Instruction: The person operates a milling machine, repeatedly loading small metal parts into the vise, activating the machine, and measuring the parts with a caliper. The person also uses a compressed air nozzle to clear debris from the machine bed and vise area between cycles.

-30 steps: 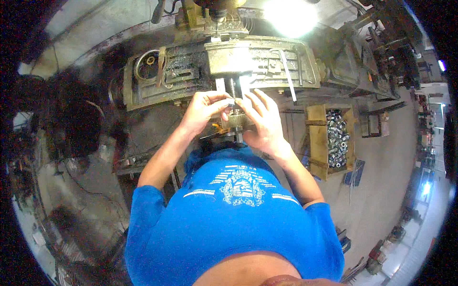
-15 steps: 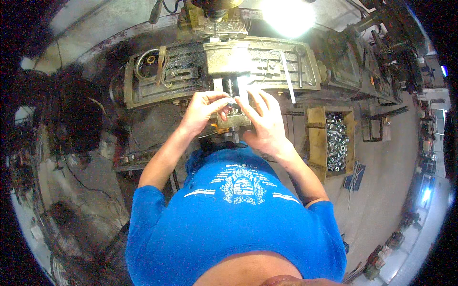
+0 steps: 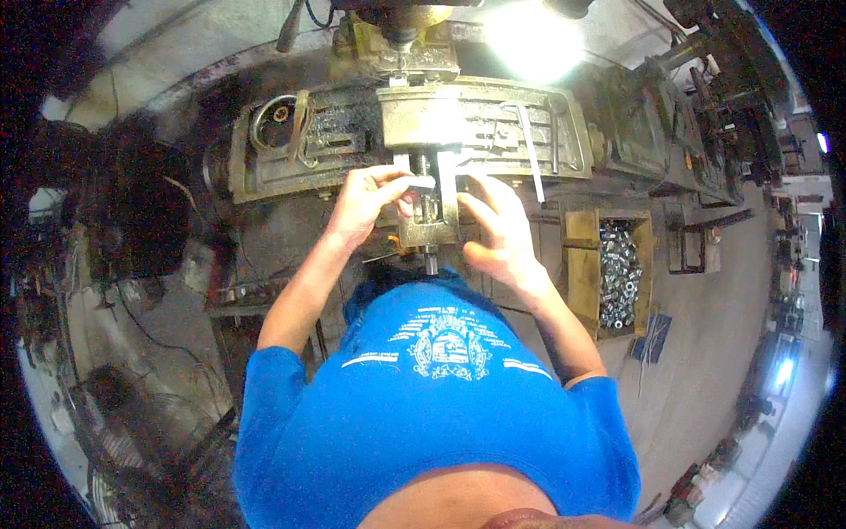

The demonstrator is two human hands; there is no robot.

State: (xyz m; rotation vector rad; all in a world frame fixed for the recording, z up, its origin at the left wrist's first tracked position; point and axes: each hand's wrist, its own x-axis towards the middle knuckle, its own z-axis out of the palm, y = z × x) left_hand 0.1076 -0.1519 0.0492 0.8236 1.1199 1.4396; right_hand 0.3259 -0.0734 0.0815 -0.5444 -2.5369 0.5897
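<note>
Over the screw of a machine vise (image 3: 421,119), my left hand (image 3: 359,207) pinches a small shiny metal piece (image 3: 424,182) between thumb and forefinger. Its exact kind is too small and bright to make out. My right hand (image 3: 502,231) is beside the right rail of the vise, thumb and fingers apart, holding nothing that I can see. The tip of its forefinger is near the rail and partly lost in glare. The vise is fixed on a slotted machine table (image 3: 339,163), below a spindle (image 3: 401,40).
At the right, a wooden box (image 3: 582,282) holds several metal nuts (image 3: 619,273). A long L-shaped hex key (image 3: 531,154) lies across the table's right part. On its left part lies a ring-shaped thing (image 3: 262,123). A bright lamp (image 3: 533,35) glares at the back.
My right hand has drawn away from the small metal piece, to the right, and its fingers have opened. My left hand keeps the piece, which now shows more fully.
</note>
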